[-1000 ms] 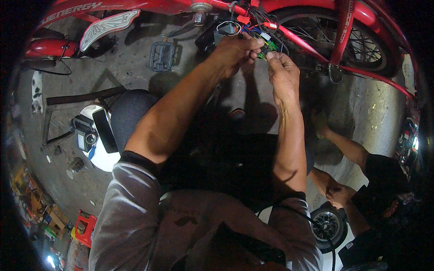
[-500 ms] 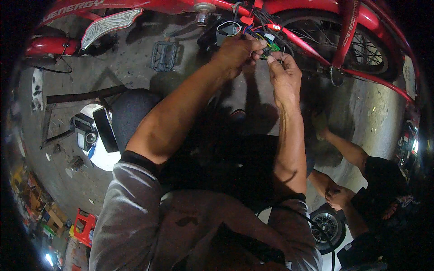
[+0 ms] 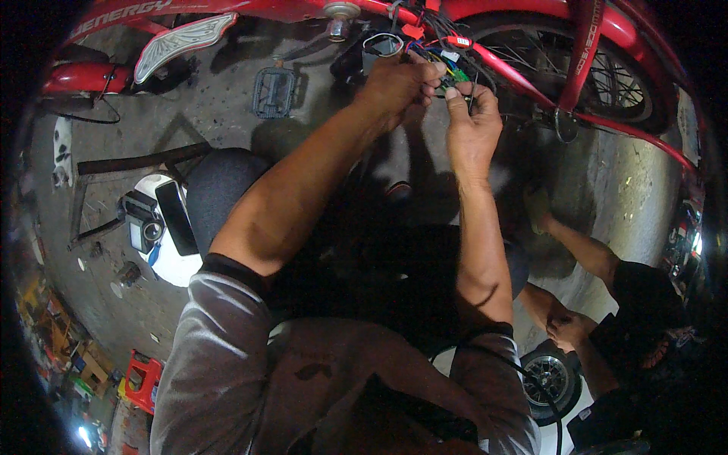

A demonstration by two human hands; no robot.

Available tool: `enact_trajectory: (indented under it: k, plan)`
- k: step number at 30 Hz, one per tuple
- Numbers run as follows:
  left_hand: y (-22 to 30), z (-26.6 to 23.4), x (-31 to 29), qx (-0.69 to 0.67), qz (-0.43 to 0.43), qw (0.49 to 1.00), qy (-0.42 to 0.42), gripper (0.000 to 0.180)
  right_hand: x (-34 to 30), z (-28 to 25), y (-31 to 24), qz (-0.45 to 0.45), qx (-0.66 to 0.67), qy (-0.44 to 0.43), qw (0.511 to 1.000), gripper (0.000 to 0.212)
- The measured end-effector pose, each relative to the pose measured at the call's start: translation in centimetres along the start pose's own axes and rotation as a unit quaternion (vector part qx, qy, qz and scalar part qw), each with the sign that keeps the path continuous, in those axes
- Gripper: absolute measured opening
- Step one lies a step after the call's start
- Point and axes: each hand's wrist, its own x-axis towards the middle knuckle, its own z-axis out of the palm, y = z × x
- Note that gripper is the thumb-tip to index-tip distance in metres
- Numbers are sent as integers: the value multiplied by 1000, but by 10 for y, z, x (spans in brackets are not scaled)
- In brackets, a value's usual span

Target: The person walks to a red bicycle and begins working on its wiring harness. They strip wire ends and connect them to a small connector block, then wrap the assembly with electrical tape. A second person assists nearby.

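Observation:
Both my hands work at a bundle of coloured wires (image 3: 432, 54) that hangs from the red bike frame (image 3: 504, 67). My left hand (image 3: 394, 89) is closed, thumb and fingers pinching thin wires from the bundle. Close on its right, my right hand (image 3: 474, 129) also pinches wires between thumb and fingertips, just below a green connector (image 3: 460, 76). Exactly which wires each hand grips is too small to tell. A white connector (image 3: 450, 56) and a red connector (image 3: 413, 32) sit higher among the wires. Beside my left hand is a grey box (image 3: 378, 50) with a pale wire loop.
A pedal (image 3: 273, 93) sticks out left of my hands, and a spoked wheel (image 3: 614, 83) stands at upper right. On the left, a white stool (image 3: 176, 262) carries a phone (image 3: 175, 218). Another person's forearms (image 3: 580, 250) are at the right, near a small wheel (image 3: 547, 379).
My right hand has shifted slightly left, with its fingers bent a little more. My left hand stays almost in place, still pinching the wires.

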Motion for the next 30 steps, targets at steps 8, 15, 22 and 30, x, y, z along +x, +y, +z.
enact_trajectory:
  k: [8,15,22,30]
  plan:
    - [-1,1,2,19,2,1000,25,18,0,2,2,-64,-9,12,998,14]
    - [-6,1,5,36,41,998,26,17,-1,4,3,-73,-20,22,997,15]
    - [-3,2,2,56,29,997,36,16,-3,4,-2,-68,-51,27,996,16]
    - [-3,4,2,47,41,997,40,15,-3,4,-6,-81,-74,31,994,15]
